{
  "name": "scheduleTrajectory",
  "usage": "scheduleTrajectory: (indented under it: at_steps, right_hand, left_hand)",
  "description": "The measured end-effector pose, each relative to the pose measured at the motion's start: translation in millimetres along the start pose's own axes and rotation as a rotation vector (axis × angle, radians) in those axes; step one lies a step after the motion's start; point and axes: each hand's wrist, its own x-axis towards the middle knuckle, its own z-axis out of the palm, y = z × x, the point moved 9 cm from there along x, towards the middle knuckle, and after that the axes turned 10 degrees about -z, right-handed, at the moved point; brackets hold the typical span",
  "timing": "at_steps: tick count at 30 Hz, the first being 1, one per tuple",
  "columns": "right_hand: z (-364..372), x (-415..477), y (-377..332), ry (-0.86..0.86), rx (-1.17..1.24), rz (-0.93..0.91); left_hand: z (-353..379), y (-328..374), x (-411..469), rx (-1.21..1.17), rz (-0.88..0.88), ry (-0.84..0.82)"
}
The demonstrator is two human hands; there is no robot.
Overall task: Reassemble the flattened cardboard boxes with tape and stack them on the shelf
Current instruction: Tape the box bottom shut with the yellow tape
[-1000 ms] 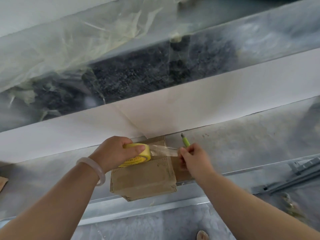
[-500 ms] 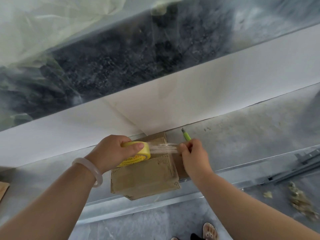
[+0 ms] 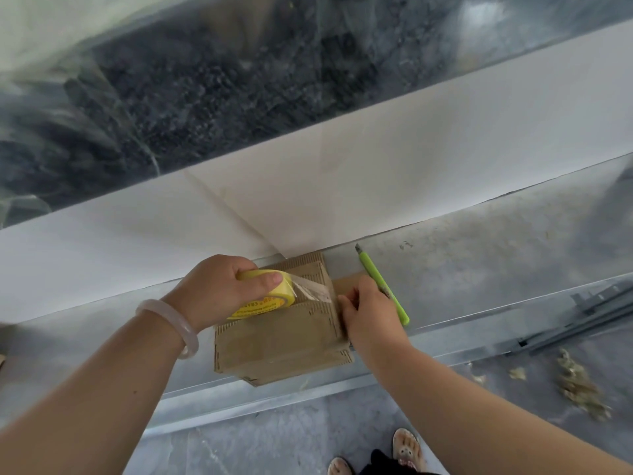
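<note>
Gripping the roll of tape (image 3: 270, 299) in my left hand (image 3: 215, 289), I have my thumb curled over its yellow rim and my other fingers wrapped round its far side. The roll rests on top of the cardboard box (image 3: 281, 341). A clear strip (image 3: 313, 291) runs from the roll across the top of the box to its right edge, where my right hand (image 3: 371, 315) meets it. The fingers of that hand are curled, with their tips against the strip at the edge of the box. They also hold a green knife (image 3: 382, 284), whose blade points away from me and whose handle sticks out below my palm.

The box sits folded up on a grey metal shelf (image 3: 479, 265), its near corner hanging over the shelf's front edge. Its far side lies just beside the lower edge of a white sheet (image 3: 394, 159). A pale bracelet (image 3: 171, 323) sits on my left wrist. Below the shelf I see my sandalled feet (image 3: 406, 447) on the floor and scraps (image 3: 579, 385) scattered to the right, near some metal rails (image 3: 582, 318).
</note>
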Motion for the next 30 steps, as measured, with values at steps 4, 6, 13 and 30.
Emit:
scheduleTrajectory:
  at_steps: [4, 6, 13, 30]
  right_hand:
    - [-0.7, -1.2, -10.2, 0.002, -0.082, -0.077]
    - [-3.8, 0.1, -7.1, 0.027, -0.060, -0.047]
    - [-1.4, 5.1, 5.0, 0.010, -0.105, -0.024]
    - [21.9, -19.0, -56.2, -0.329, -0.440, -0.571]
  left_hand:
    - [1.3, -0.2, 0.8, -0.018, 0.007, -0.008]
    - [2.3, 0.2, 1.8, -0.017, 0.017, -0.016]
    - [2.1, -0.1, 4.2, -0.020, 0.032, -0.006]
    - [1.6, 6.1, -2.5, 0.000, 0.059, -0.037]
